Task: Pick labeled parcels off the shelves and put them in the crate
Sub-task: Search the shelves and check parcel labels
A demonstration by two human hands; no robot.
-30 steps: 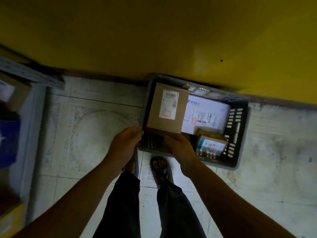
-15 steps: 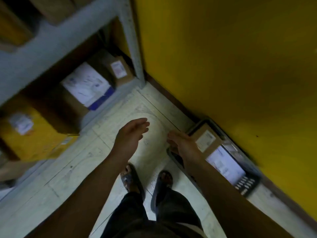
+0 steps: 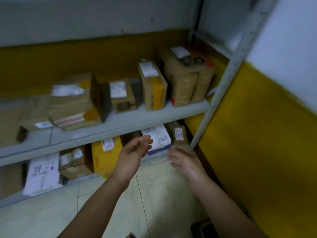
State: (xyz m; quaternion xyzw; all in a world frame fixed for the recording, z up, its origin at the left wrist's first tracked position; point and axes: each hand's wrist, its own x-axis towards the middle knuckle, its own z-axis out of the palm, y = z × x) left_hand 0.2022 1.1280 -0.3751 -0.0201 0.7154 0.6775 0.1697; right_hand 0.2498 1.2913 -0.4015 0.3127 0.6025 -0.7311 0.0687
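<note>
Both hands are empty, fingers loosely spread. The left hand [image 3: 133, 152] and right hand [image 3: 183, 158] hover near the flat white, blue-edged parcel [image 3: 157, 137] on the bottom grey metal shelf [image 3: 77, 181] — probably light and slightly floppy — best gripped by opposite edges.

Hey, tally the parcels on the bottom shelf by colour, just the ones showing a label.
White parcels: 2
Brown boxes: 2
Yellow parcel: 1
Total: 5
</note>
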